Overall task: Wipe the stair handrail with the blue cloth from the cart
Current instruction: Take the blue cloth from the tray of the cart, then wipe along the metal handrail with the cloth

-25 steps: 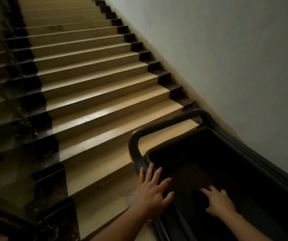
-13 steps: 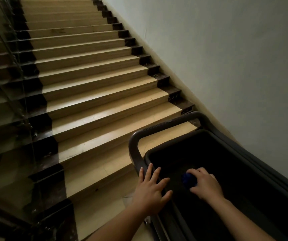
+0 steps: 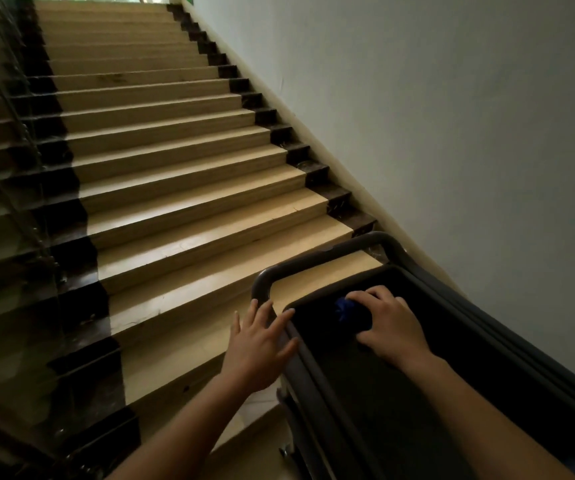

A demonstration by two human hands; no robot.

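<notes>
Head cam: right hand (image 3: 391, 323) has its fingers curled round the blue cloth (image 3: 345, 309) down in the cart (image 3: 317, 265); left hand (image 3: 258, 344) rests fingers spread on its rim. Looks like fetching's barely started, so the handrail (image 3: 5, 95) isn't wiped yet.

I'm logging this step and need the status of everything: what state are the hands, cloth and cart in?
Cloth: bunched up, gripped, not yet out of the cart.
Right hand: fingers curled round the cloth, inside the cart's tray.
Left hand: fingers spread, on the cart's near rim.
Cart: standing at the foot of the stairs, beside the wall.
</notes>
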